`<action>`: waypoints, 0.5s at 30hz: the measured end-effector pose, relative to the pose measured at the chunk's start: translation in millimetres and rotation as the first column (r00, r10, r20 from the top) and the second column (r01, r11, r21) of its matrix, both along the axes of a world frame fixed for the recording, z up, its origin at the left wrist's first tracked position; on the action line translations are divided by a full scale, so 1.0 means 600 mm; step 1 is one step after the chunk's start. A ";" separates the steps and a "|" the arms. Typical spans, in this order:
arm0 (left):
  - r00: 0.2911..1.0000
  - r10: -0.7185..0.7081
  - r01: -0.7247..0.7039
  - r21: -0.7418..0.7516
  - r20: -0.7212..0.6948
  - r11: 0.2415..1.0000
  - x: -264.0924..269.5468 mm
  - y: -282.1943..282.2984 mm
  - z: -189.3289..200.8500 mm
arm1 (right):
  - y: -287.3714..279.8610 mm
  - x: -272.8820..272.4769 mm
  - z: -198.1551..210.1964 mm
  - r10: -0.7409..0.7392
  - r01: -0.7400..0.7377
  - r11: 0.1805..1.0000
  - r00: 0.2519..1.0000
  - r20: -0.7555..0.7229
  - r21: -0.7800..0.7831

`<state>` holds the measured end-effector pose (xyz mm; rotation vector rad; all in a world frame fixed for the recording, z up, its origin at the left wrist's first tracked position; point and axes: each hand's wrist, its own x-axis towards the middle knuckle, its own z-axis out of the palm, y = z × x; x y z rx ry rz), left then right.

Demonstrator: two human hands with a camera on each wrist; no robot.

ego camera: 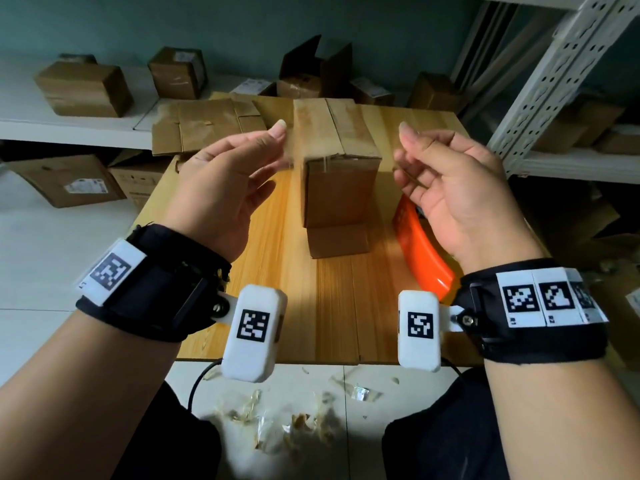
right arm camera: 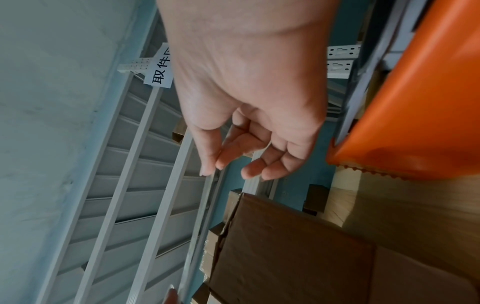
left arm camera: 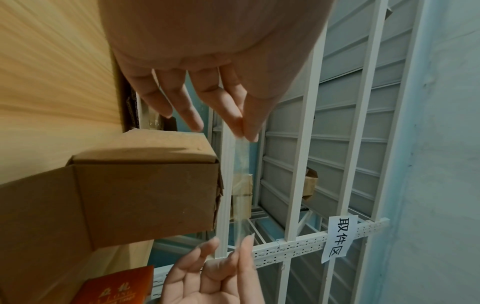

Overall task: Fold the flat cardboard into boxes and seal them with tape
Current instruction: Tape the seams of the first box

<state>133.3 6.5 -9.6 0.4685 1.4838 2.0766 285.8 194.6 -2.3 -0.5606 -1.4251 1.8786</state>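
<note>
From the head camera, a strip of clear tape [ego camera: 341, 147] is stretched taut between both hands, just above the top of a folded cardboard box [ego camera: 337, 174] standing on the wooden table [ego camera: 277, 271]. The strip seems held this way so it can be lowered flat across the box's closed top flaps. The left hand [ego camera: 221, 188] pinches one end between thumb and forefinger, palm turned inward, the other fingers loosely spread. The right hand [ego camera: 450, 192] mirrors it, pinching the other end with its remaining fingers curled. An orange tape dispenser [ego camera: 422, 251] lies under the right wrist, near the box. Flat cardboard [ego camera: 204, 124] waits at the table's far edge.

In the left wrist view, the tape [left arm camera: 242, 185] runs from the left hand's fingertips [left arm camera: 249, 131] to the right hand [left arm camera: 207, 277], passing just beside the box [left arm camera: 145, 193] without clearly touching it.

In the right wrist view, the right hand [right arm camera: 246, 123] nips the tape [right arm camera: 200, 236] between thumb and forefinger, seen edge-on, with the box [right arm camera: 285, 257] and dispenser [right arm camera: 415, 102] below.
</note>
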 end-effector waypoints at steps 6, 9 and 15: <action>0.998 0.033 -0.035 0.038 0.051 0.999 0.005 0.008 -0.003 | 0.001 -0.003 -0.006 -0.021 0.021 1.000 1.000 -0.015 -0.009; 0.990 0.065 -0.079 0.109 0.126 0.991 0.004 0.012 -0.004 | -0.001 -0.006 -0.008 -0.032 0.032 0.999 0.999 -0.006 0.005; 0.983 0.085 -0.108 0.140 0.161 0.984 0.004 0.016 -0.009 | -0.004 -0.012 -0.010 -0.047 0.047 0.999 0.999 -0.002 0.026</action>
